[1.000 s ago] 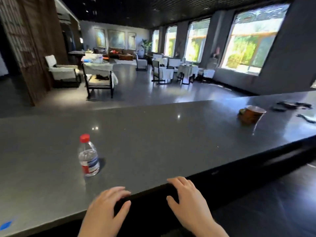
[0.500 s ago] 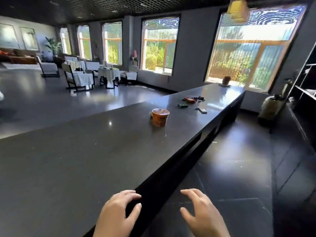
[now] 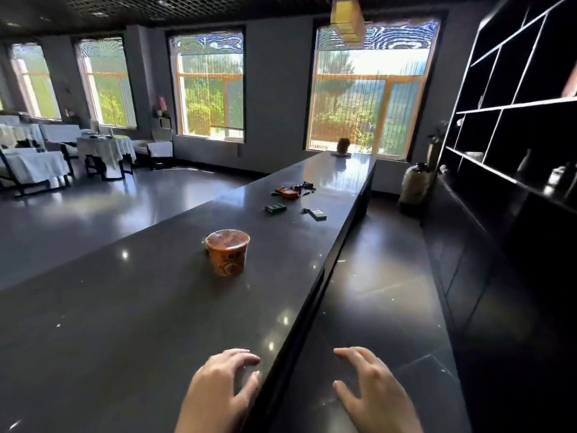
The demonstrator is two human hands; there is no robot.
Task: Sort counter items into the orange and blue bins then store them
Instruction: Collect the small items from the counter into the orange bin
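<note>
Dark and glossy, a long counter runs away from the camera toward a row of tall windows, with green trees bright behind the glass. Off to the left, the room opens onto a shiny grey floor with tables under white cloths and dark-framed chairs. On the right, a black shelf unit with open compartments climbs the wall, and a pale jar stands on the floor near its far end. A yellowish lamp hangs from the ceiling above the counter.

Head view: an orange cup with a sealed lid stands upright about midway along the counter, well ahead of both hands. Farther on lie a small green box and, just to its right, a flat dark-and-white pack, the two apart from each other. Beyond them sits a loose cluster of small things, one of them orange-red; they are too small to tell apart. At the far end of the counter a brown pot stands on a flat mat by the window.

At the bottom of the view, the left hand is over the near edge of the counter, fingers loosely bent and holding nothing; whether it touches the top cannot be told. The right hand is off the counter's side, above the dark floor, fingers spread and relaxed, also holding nothing.
</note>
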